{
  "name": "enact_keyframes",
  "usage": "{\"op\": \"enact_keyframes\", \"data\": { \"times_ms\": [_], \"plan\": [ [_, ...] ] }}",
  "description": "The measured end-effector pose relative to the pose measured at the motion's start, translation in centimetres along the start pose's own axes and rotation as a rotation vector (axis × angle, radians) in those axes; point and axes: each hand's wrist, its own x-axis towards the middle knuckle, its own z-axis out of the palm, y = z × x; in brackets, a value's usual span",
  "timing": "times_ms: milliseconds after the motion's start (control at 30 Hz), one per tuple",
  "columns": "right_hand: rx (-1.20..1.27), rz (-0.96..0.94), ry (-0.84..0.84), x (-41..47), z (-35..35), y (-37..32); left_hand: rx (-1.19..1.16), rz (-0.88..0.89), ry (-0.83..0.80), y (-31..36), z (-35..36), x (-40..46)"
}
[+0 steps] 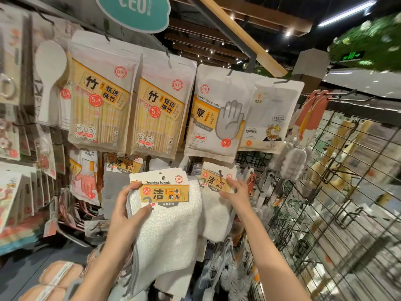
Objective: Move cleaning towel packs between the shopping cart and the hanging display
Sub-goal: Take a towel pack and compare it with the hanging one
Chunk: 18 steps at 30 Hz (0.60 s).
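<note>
Your left hand [125, 210] holds a towel pack [165, 216] up in front of the hanging display. Your thumb sits on the bottom corner of its paper label [161, 190], and your fingers curl over the left edge of the soft white cloth. Most of the pack lies to the right of your grip, and the cloth hangs down below it, past your wrist.

Your right hand [235, 193] reaches to a second towel pack [214, 205] that hangs on a hook on the display. Your fingers are spread and fairly straight, and the tips touch the right side of its label. They do not curl round it. That pack lies to the left of your right hand, and its white cloth hangs just beside the pack you hold.

Above both hands hang bags of bamboo sticks [102, 105] and a bag of gloves [217, 118]. A wire rack [325, 203] stands right of your right arm.
</note>
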Motion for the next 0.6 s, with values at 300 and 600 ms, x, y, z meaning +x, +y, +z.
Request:
{"op": "enact_keyframes", "data": {
  "times_ms": [300,600],
  "plan": [
    [-0.001,-0.074,0.020,-4.6,0.3,-0.3,0.014,0.021,-0.034,0.4,-0.3,-1.1],
    [0.163,-0.237,-0.133,-9.5,3.4,-3.5,0.036,0.016,-0.028,0.1,-0.3,-2.4]
  ]
}}
